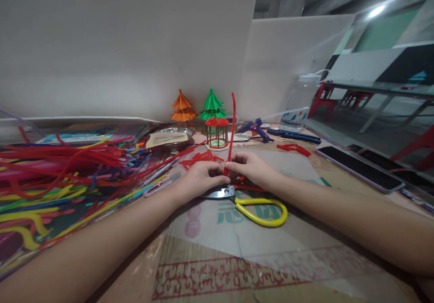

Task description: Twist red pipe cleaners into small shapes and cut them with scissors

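A red pipe cleaner stands upright between my two hands. My left hand pinches its lower end, and my right hand grips it just above with thumb and fingers. Right below lie scissors with yellow handles, the blades pointing left under my left hand. Short cut red pieces are heaped behind my left hand. Beyond my hands stands a small pavilion frame with a red top ring and thin posts. Behind it are a green tiered pavilion and an orange one.
Piles of coloured pipe cleaners cover the left side. At the back are a metal dish, a blue glue gun, blue-handled pliers and a clear bottle. A phone and more red pieces lie right.
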The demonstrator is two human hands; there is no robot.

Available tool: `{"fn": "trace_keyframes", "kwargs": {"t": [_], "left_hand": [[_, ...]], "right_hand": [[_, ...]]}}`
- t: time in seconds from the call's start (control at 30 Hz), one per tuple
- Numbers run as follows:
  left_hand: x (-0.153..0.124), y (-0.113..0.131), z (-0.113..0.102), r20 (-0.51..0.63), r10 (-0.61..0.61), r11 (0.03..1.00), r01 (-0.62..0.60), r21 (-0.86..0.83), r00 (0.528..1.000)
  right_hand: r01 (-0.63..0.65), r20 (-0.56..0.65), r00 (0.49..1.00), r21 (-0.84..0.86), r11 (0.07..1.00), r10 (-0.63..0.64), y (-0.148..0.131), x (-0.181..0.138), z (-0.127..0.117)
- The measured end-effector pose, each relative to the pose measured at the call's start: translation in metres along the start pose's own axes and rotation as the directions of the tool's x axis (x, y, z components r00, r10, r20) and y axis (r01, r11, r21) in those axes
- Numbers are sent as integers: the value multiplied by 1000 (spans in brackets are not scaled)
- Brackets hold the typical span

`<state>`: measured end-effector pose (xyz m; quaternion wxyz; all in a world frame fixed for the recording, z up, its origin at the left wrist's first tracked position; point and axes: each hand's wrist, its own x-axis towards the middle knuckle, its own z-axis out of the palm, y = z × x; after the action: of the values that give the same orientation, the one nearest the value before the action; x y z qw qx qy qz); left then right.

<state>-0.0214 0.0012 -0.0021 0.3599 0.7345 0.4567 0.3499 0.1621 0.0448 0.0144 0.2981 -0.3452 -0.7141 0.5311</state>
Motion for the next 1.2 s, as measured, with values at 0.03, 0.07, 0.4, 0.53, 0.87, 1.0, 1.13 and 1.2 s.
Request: {"fn": "trace_keyframes", "kwargs": {"t": [0.03, 0.07, 0.4, 0.53, 0.87, 1.0, 1.13, 1.2], "left_hand": [[0, -1, 0, -5, 3, 1000, -3, 6, 1000], [0, -1, 0, -11, 6, 1000, -6, 12, 1000], [0, 6, -4, 68, 12, 998, -16, 60, 998], [2, 2, -6, 66, 19, 999, -21, 28, 998], [1, 4, -5, 40, -18, 1000, 18, -17, 999], [1, 6, -5, 18, -52, 997, 53, -57, 998], [2, 6, -5, 2, -84, 994, 84, -74, 996], [2, 5, -6, 1, -84, 994, 83, -70, 996]], "right_hand": [[1, 4, 1000, 2, 1000, -1, 0, 0, 0], [2, 9, 1000, 3, 1000, -2, 0, 0, 0], [36, 5, 999, 6, 999, -36, 5, 3, -1], [13, -5, 1000, 28, 1000, -13, 3, 2, 1], [10, 2, 1000, 33, 999, -10, 2, 1, 2], [33, 12, 999, 67, 997, -34, 4, 3, 2], [22, -9, 1000, 96, 995, -22, 5, 5, 2], [3, -12, 1000, 81, 997, -2, 5, 4, 2]]}}
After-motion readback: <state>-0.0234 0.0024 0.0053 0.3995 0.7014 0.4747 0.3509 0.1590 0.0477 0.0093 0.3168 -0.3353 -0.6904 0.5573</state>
